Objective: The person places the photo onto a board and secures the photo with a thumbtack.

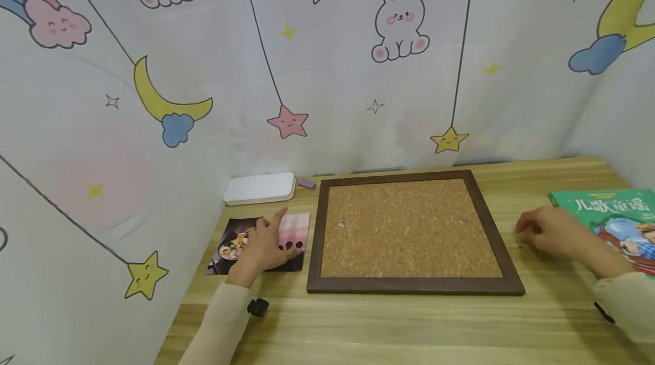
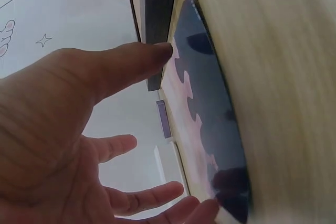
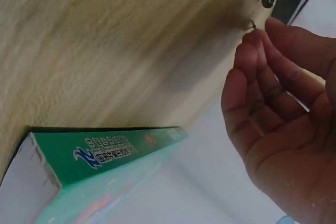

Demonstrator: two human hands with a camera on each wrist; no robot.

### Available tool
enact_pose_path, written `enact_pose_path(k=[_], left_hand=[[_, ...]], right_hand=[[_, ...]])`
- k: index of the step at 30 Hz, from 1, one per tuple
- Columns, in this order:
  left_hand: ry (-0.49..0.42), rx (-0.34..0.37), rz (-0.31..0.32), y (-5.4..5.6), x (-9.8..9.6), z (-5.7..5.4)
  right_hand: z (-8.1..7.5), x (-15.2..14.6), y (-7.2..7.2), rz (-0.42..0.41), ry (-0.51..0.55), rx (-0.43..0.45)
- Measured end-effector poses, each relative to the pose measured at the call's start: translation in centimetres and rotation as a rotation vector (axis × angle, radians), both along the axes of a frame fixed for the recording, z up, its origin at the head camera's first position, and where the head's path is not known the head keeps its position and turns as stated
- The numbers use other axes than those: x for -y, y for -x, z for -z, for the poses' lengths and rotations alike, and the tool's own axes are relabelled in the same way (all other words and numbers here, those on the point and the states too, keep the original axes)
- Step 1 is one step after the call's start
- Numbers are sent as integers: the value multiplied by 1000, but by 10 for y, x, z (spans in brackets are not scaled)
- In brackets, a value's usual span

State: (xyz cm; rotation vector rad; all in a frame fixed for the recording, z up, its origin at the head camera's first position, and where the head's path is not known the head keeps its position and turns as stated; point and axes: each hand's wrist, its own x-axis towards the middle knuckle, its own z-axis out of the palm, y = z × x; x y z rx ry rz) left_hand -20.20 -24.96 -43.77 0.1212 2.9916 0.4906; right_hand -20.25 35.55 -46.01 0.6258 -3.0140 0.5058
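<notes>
My left hand [image 1: 262, 248] hovers over two picture cards, fingers spread and thumb pointing toward the cork board [image 1: 409, 228]. One card shows a food bowl [image 1: 232, 245]; the other is a pink-and-black picture card [image 2: 207, 119]. At the board's right side, my right hand [image 1: 550, 231] bends low to the table, its thumb and fingertips pinching a small thumbtack [image 3: 253, 25]. Just beyond the fingertips lies another thumbtack [image 3: 268, 1] with a dark round head. The board lies flat in a brown frame, with two small shiny spots on its cork.
A green children's book [image 1: 609, 214] lies at the right, under the right forearm in the head view. At the back left are a white case [image 1: 260, 189] and a purple eraser-like block [image 1: 306, 183]. A printed curtain [image 1: 348, 81] hangs behind the table.
</notes>
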Motion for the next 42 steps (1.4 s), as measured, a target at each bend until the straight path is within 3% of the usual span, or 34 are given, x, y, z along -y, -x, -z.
enact_pose_path(k=[8,19,24,31,37,42], left_hand=[[11,6,-19,-5,4,3],[-57,17,-32,3,11,9],[-166,7,12,9,23,9],[-347,47,-39,14,39,11],[-495,67,-22,19,46,14],[-547,33,-35,21,48,10]], right_hand=[[4,2,0,2,27,30],[5,-2,1,29,72,66],[1,6,4,44,93,47],[-5,15,6,44,123,31],[-6,17,6,55,131,1],[-8,18,7,65,152,-16]])
